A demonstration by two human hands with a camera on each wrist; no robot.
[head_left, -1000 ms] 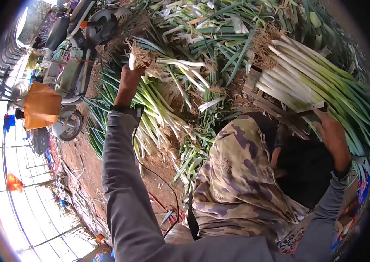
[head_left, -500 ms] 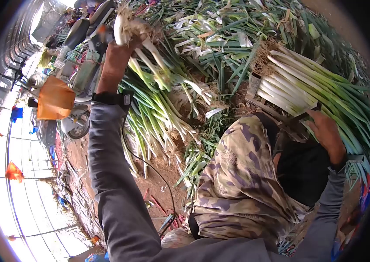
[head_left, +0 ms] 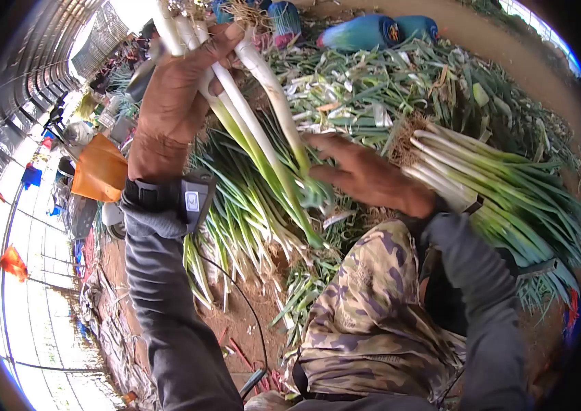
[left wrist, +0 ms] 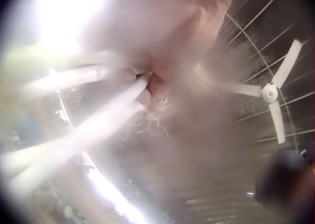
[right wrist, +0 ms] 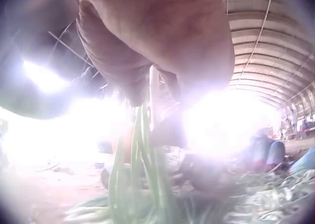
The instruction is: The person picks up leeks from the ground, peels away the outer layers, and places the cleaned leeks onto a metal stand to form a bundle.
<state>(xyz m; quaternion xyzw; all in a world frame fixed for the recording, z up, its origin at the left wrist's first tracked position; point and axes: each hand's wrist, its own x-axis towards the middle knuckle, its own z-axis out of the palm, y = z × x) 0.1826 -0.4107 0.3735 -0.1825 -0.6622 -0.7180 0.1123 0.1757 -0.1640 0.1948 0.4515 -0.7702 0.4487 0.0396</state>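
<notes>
Upper left in the head view, my left hand [head_left: 174, 103] grips a few green onions [head_left: 252, 140] near their roots, white shanks up and green leaves hanging down. The left wrist view shows the white stalks [left wrist: 93, 128] running out from the fingers. My right hand [head_left: 366, 175] reaches in from the right with fingers extended, its fingertips right at the hanging stalks. In the right wrist view, green leaves [right wrist: 142, 150] hang below that hand. A row of green onions [head_left: 256, 226] lies on the ground under the left hand. To the right lies a large bundle [head_left: 503, 178], roots toward the far side.
Trimmed leaves [head_left: 372, 89] are heaped at the back, with blue wrapped bundles [head_left: 359, 33] behind. A camouflage cloth [head_left: 366, 301] covers the lap. A cable [head_left: 256, 322] trails from the left wrist. An orange bag [head_left: 98, 168] stands out at the left.
My left hand has lifted its green onions up and nearer. My right hand has left the edge of the large bundle and crossed leftward to the hanging stalks.
</notes>
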